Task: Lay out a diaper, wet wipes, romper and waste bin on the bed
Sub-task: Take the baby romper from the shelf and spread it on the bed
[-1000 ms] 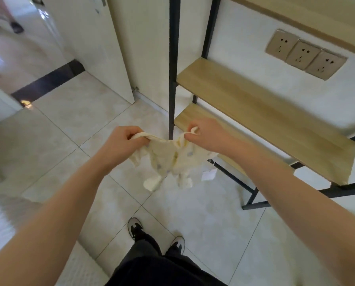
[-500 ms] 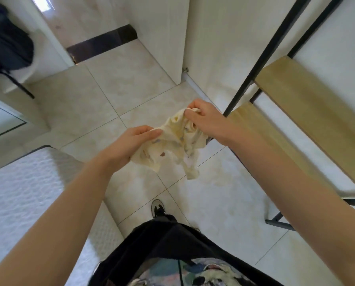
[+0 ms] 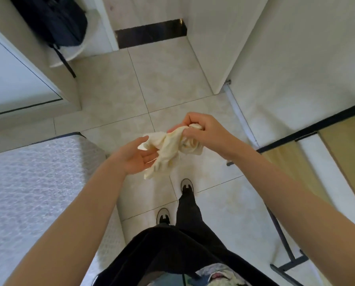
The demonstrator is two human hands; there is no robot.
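romper [image 3: 172,147] bunched in right hand [image 3: 205,134], draping onto left palm [image 3: 139,156]

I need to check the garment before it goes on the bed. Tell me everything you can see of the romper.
The romper is a small cream garment of soft, thin-looking cloth, bunched and crumpled, not spread out. It hangs in the air above the tiled floor, to the right of the bed's corner. The right hand grips its upper end in a closed fist. The left hand is open, palm up, beside and under the hanging folds. A pale flap sticks out toward the left, and the lower end dangles free. Any print is too blurred to make out.
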